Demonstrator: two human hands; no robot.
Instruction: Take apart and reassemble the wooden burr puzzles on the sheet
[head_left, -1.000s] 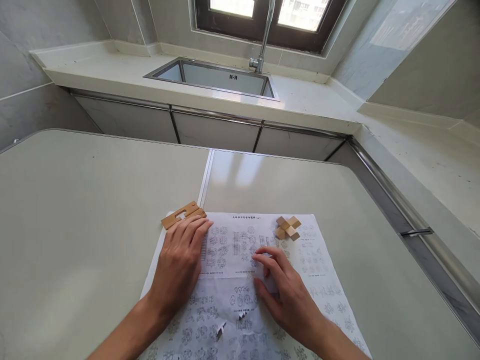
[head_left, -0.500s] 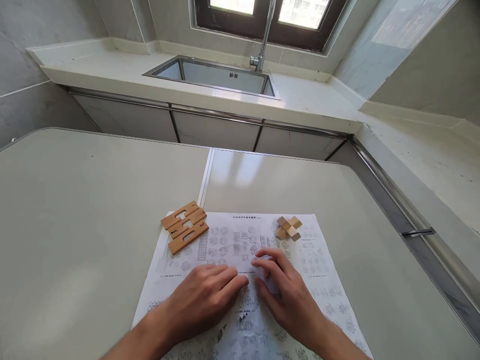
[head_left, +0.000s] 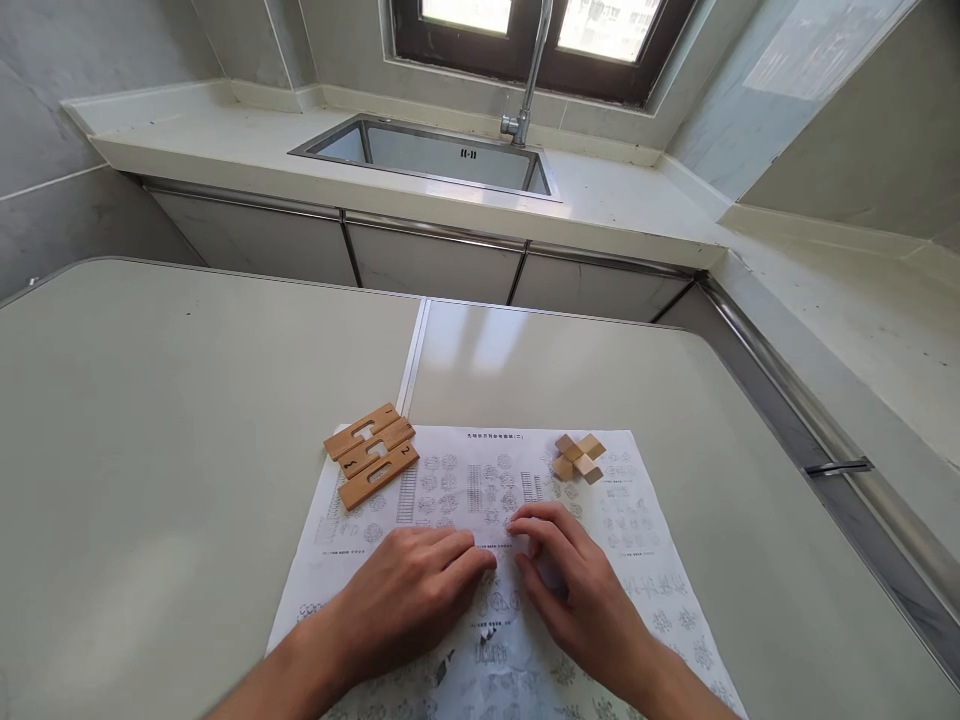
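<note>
A white sheet of paper printed with rows of small line drawings lies under both hands. My left hand rests palm down on its left half, fingers curled together and fingertips hidden; nothing sticks out of it. Close by, my right hand is open, thumb and forefinger apart with nothing between them. Past the left hand, three flat slotted wooden pieces, marked with digits, lie side by side across the sheet's upper left corner. A cross-shaped wooden burr puzzle sits on the paper beyond the right hand.
The pale table has a metal seam strip across it. Behind stands a counter with a sink and a tap below a window. Another counter runs along the right.
My right hand has shifted very slightly down and to the right. The left hand, the wooden pieces and the puzzle stay where they lay; the view has tilted a touch.
</note>
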